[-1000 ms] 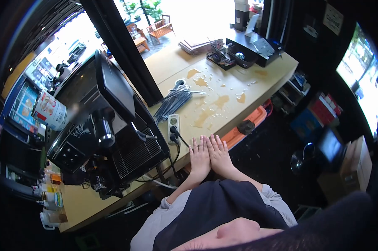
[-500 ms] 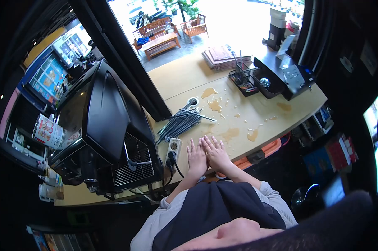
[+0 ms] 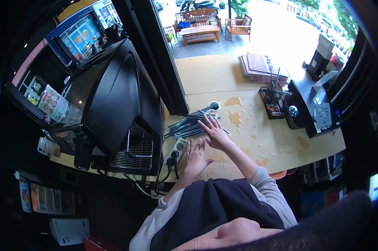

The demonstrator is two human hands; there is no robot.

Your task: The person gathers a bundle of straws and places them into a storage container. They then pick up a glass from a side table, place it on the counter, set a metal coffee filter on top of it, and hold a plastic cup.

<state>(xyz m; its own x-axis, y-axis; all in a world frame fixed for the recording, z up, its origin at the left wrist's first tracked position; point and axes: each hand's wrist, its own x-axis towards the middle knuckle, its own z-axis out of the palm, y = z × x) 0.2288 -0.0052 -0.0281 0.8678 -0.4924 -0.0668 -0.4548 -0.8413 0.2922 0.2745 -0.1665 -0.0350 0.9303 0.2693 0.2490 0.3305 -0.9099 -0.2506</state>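
Note:
A loose bundle of dark wrapped straws (image 3: 188, 126) lies on the wooden counter (image 3: 205, 75). Over its right end is my right hand (image 3: 216, 134), fingers spread and fingertips overlapping the straws. My left hand (image 3: 195, 160) lies open and palm down just below the bundle, thumb out to the right, beside a white power strip (image 3: 180, 147) with black plugs in it. A white roll of tape (image 3: 214, 106) sits at the bundle's upper end. Brown liquid puddles (image 3: 235, 118) and droplets spread over the counter to the right of my hands.
A large black coffee machine (image 3: 113, 96) stands at left, next to a dark post (image 3: 155, 54). Stacked pink menu folders (image 3: 262, 69) lie at the back. A black pen organizer (image 3: 272, 102) and a black tray (image 3: 295, 113) stand at right. Cables (image 3: 155, 184) hang off the front edge.
My hands were together, fingers touching, and have moved apart. The right has reached forward to the straws; the left stays near the power strip. The view has turned toward the left.

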